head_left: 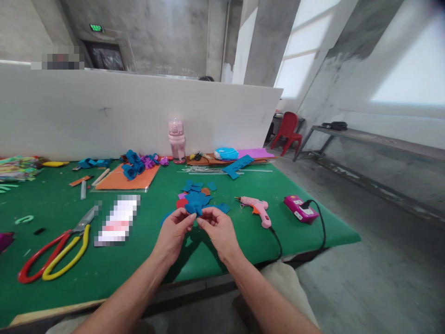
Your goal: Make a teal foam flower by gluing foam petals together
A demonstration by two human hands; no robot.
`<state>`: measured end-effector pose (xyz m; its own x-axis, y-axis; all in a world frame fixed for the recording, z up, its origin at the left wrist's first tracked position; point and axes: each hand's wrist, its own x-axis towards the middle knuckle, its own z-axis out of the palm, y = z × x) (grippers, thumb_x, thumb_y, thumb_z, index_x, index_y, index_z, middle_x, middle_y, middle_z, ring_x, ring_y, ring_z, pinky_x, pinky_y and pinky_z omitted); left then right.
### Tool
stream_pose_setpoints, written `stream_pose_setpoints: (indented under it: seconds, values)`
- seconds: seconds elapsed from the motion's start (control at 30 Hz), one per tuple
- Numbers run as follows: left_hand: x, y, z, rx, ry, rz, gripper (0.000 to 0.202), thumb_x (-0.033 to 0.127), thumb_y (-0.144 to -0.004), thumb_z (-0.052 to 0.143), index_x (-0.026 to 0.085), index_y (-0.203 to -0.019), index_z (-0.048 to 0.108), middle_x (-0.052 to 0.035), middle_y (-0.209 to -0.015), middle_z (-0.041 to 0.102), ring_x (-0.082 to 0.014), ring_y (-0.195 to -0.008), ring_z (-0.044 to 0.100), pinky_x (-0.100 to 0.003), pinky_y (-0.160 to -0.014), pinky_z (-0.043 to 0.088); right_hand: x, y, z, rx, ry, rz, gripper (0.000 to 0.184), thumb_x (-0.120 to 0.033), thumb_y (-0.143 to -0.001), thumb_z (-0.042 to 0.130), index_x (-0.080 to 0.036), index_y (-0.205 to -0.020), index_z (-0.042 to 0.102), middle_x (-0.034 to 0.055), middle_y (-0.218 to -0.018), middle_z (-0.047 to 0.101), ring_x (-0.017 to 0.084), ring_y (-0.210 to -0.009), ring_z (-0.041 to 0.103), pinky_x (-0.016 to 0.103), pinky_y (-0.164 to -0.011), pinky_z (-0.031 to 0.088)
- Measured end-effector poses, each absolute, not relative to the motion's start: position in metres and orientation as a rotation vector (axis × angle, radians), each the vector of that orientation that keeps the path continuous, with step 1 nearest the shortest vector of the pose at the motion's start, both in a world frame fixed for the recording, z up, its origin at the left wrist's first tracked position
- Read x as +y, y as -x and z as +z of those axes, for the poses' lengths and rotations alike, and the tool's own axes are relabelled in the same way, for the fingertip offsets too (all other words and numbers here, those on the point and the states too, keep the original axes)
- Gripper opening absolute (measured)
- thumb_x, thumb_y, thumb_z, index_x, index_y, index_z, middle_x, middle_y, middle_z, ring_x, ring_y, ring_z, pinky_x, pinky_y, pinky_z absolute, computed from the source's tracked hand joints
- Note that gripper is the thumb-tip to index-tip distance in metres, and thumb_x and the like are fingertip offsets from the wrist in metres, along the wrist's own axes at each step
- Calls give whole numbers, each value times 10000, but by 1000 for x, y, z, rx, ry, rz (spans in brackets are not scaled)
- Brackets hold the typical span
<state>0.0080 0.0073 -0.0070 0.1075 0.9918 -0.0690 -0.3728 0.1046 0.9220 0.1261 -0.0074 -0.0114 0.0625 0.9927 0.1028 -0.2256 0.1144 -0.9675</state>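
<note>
Pinched between my left hand [176, 228] and my right hand [218, 228] is a small blue felt piece [194, 208], held just above the table. Fingers of both hands are closed on it, thumbs toward me. Right behind it lies a loose pile of cut felt pieces [199, 198], mostly blue, with a red piece [181, 203] and a brown piece [206, 191] among them. To the right of my right hand rests a pink glue gun [255, 204], its nozzle pointing left. How the held felt is folded is partly hidden by my fingers.
Large scissors [66, 250] with red and yellow handles lie at left, near a blurred phone-like item [118, 220]. Finished blue felt flowers [132, 164] sit on an orange sheet [113, 181]. A pink bottle [177, 144] stands by the white partition [139, 106]. A magenta power box [301, 208] with cable is at right.
</note>
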Motion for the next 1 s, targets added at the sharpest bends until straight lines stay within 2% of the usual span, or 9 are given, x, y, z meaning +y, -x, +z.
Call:
stream_pose_setpoints:
  seconds: [0.27, 0.4, 0.5, 0.6, 0.77, 1.0]
  values:
    - [7, -5, -2, 872, -926, 1200, 195, 234, -614, 726, 145, -729, 596, 15, -680, 537, -58, -563, 445, -171, -527, 369, -7, -129, -9, -1073, 996, 1157, 156, -242, -655, 650, -163, -775, 592, -10, -694, 599, 99, -603, 532, 223, -585, 449]
    - [7, 6, 6, 700, -848, 1028, 277, 411, -710, 622, 139, -759, 620, -36, -716, 587, -107, -612, 508, -216, -557, 409, -8, -138, -1, -1095, 946, 1225, 189, -248, -627, 693, -168, -768, 596, -23, -679, 598, 89, -598, 530, 212, -593, 447]
    - [7, 13, 11, 651, -781, 933, 386, 497, -764, 509, 130, -724, 622, -52, -660, 587, -128, -586, 516, -242, -555, 424, -11, -144, 4, -1210, 913, 1273, 168, -249, -634, 695, -169, -755, 610, -23, -671, 605, 90, -611, 536, 212, -600, 442]
    - [7, 15, 16, 683, -728, 937, 326, 455, -748, 547, 140, -705, 616, -29, -608, 573, -117, -532, 506, -239, -530, 423, -13, -147, 5, -1279, 921, 1305, 175, -259, -627, 697, -169, -755, 620, -17, -693, 614, 93, -611, 535, 222, -600, 440]
    - [10, 17, 20, 782, -777, 1003, 158, 270, -663, 671, 123, -665, 611, 2, -572, 543, -74, -483, 469, -197, -478, 390, -13, -151, 2, -1363, 945, 1300, 152, -256, -641, 680, -172, -758, 631, -19, -674, 595, 90, -584, 514, 214, -567, 419]
    - [13, 21, 17, 810, -918, 1040, 161, 225, -617, 723, 130, -656, 600, 11, -581, 545, -54, -482, 446, -176, -472, 346, -13, -154, 2, -1427, 963, 1274, 115, -243, -666, 650, -174, -757, 634, -22, -656, 581, 90, -571, 503, 205, -544, 418]
